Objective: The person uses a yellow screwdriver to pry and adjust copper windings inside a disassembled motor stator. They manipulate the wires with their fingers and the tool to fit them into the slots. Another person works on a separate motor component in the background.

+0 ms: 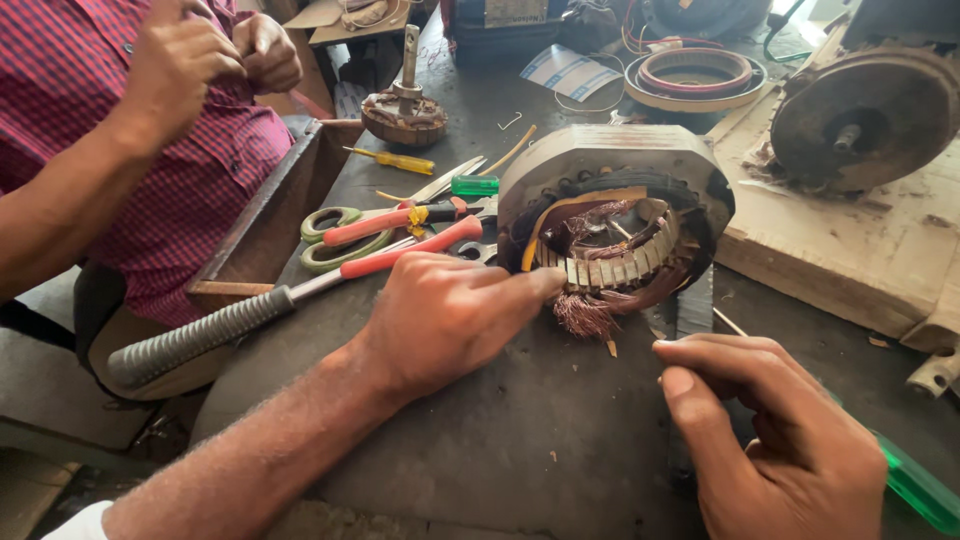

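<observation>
Cluttered workshop counter (520,440): a person's two hands work at a motor stator (612,215) lying on its side.

Left hand (450,315) pinches the copper winding (585,312) at the stator's lower rim; right hand (775,435), clenched, grips a green-handled screwdriver (915,485) just beside it. Hammer (200,335), scissors (345,235) and pliers (410,235) lie behind; a co-worker in a checked shirt (150,130) sits left.

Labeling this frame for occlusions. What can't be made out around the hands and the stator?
Head view only:
- Left hand fingertips: hidden against the motor stator windings; contact point unclear.
- Green-handled tool in the right hand: tip covered by the fingers, handle cut by the right edge.
- Stator's far side: hidden by its own body.
- Hammer head: hidden behind the left hand.
</observation>
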